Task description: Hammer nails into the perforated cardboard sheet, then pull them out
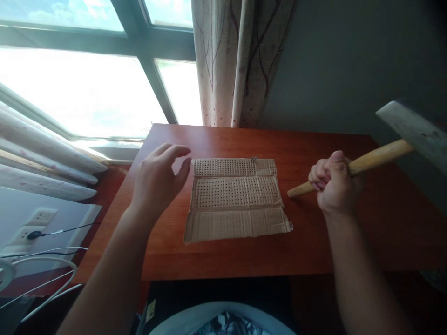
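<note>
My right hand is wrapped round the wooden handle of a hammer. The hammer's grey metal head is raised at the right edge of the view, partly cut off. A flat sheet of cardboard lies on the table, with rows of small holes over its far and middle bands and a plain near band. My left hand is held at the cardboard's left edge, thumb and fingers apart with nothing visible between them. Close to the cardboard's far edge are a few small, thin dark pieces, too small to name for sure.
The reddish-brown wooden table stands below a window and patterned curtains. At the lower left are a wall socket with a black plug and several loose cables. A grey wall rises behind the table.
</note>
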Demonstrator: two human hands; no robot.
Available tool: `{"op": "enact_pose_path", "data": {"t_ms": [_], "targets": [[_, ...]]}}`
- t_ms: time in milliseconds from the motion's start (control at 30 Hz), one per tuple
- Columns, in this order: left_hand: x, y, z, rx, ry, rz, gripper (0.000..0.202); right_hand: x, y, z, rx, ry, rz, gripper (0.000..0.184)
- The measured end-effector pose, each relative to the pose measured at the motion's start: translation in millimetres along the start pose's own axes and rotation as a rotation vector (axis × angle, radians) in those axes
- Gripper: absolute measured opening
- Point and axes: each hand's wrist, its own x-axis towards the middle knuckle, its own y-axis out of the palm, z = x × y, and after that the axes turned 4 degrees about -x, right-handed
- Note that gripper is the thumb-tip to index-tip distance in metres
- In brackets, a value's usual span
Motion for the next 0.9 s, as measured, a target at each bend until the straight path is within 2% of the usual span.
{"op": "enact_pose_path", "data": {"t_ms": [33, 133, 267, 533, 767, 900], "targets": [[-5, -0.6, 14, 0.039, -0.062, 0.016, 0.024, 0, 0, 1, 0.005, -0.002, 0.001, 0.055], [-23, 5.5, 46, 0.18, -0.121, 0.15, 0.024, 1, 0, 2, 0.015, -0.009, 0.002, 0.055], [-40, 17.1, 63, 0.33, -0.118, 0.266, 0.029, 1, -2, 2, 0.016, -0.005, 0.003, 0.056], [-41, 23.0, 60, 0.422, -0.081, 0.329, 0.037, 0, 0, 3, 0.007, -0.026, -0.003, 0.056], [-40, 21.4, 57, 0.422, -0.012, 0.34, 0.034, -1, 1, 4, -0.006, -0.01, -0.022, 0.056], [-40, 21.5, 54, 0.391, -0.019, 0.34, 0.028, -2, -1, 3, -0.004, -0.004, -0.031, 0.056]]}}
